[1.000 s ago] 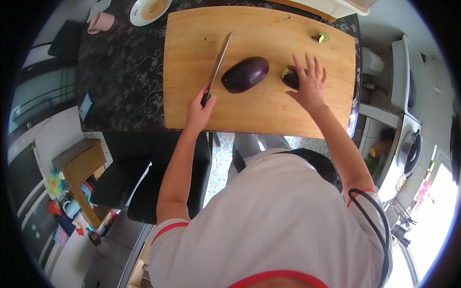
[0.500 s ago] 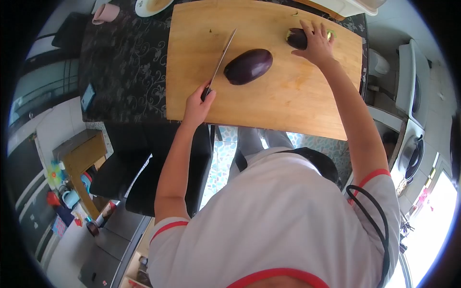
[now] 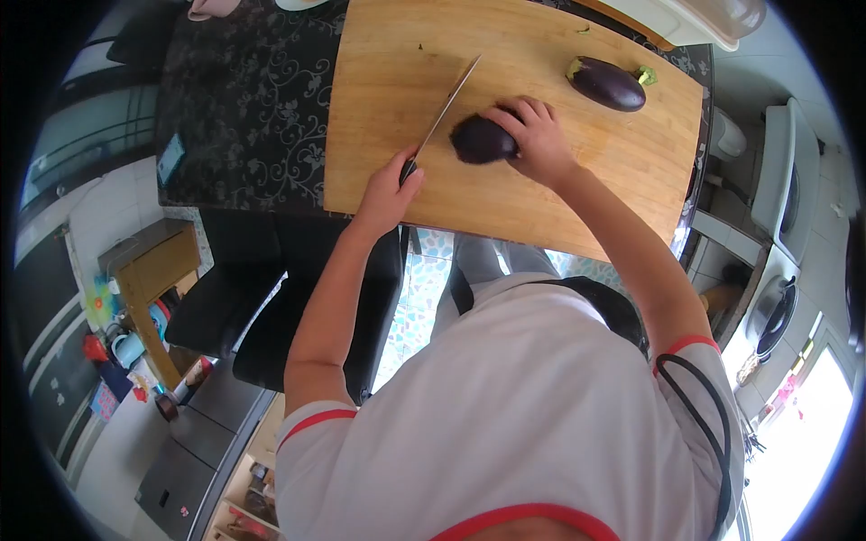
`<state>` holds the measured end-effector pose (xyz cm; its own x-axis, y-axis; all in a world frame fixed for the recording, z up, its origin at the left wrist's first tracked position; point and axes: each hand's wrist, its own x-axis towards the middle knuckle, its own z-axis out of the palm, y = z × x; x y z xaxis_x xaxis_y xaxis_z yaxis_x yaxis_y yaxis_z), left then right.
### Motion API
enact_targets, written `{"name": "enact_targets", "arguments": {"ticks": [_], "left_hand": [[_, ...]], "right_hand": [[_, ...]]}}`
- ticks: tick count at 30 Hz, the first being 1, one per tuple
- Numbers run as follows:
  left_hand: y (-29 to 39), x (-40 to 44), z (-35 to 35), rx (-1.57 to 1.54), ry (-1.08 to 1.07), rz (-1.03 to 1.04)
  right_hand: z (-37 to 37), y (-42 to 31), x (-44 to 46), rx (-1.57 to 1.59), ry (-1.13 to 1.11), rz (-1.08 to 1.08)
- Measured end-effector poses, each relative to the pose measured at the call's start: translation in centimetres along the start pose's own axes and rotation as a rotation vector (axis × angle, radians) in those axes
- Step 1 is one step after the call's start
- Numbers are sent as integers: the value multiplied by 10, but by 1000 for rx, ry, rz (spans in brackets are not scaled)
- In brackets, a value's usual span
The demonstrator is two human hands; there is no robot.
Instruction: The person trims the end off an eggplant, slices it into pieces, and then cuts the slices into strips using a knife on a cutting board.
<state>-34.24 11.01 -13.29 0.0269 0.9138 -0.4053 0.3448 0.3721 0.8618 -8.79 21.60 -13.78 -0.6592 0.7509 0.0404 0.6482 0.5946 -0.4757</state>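
My left hand [image 3: 388, 191] is closed around the black handle of a kitchen knife [image 3: 450, 104], whose blade points up and away over the wooden cutting board [image 3: 505, 206]. To the right of the blade, my right hand [image 3: 539, 144] grips the right end of a dark purple eggplant [image 3: 480, 141]. That eggplant is slightly blurred and apart from the knife. A second eggplant [image 3: 608, 85] rests near the board's far right corner, with a green stem at its right end and a pale patch at its left end.
Small green scraps [image 3: 584, 31] lie on the board. Under the board is a black floral tabletop [image 3: 244, 117], with a phone-like blue object [image 3: 170, 160] at its left edge. A pink mug [image 3: 213, 8] and a white container [image 3: 690, 22] stand at the back. Black chairs [image 3: 311, 307] are at lower left.
My right hand has left the stemmed eggplant at the far right and come back to the nearer one, now gripping it. The knife stays in my left hand. The whole view has shifted slightly.
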Motion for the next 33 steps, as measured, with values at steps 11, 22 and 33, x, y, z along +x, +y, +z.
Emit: {"name": "enact_targets", "arguments": {"ticks": [11,22,33], "left_hand": [[24,-41,17,-66,-165,-181],[83,-61,10,208,-322,-94],[57,-33,33,403,-274,123]], "right_hand": [[-33,-23,-70,-60,112,30],[22,-11,-67,-87,414,0],[37,-4,-71,-66,534,-5]]}}
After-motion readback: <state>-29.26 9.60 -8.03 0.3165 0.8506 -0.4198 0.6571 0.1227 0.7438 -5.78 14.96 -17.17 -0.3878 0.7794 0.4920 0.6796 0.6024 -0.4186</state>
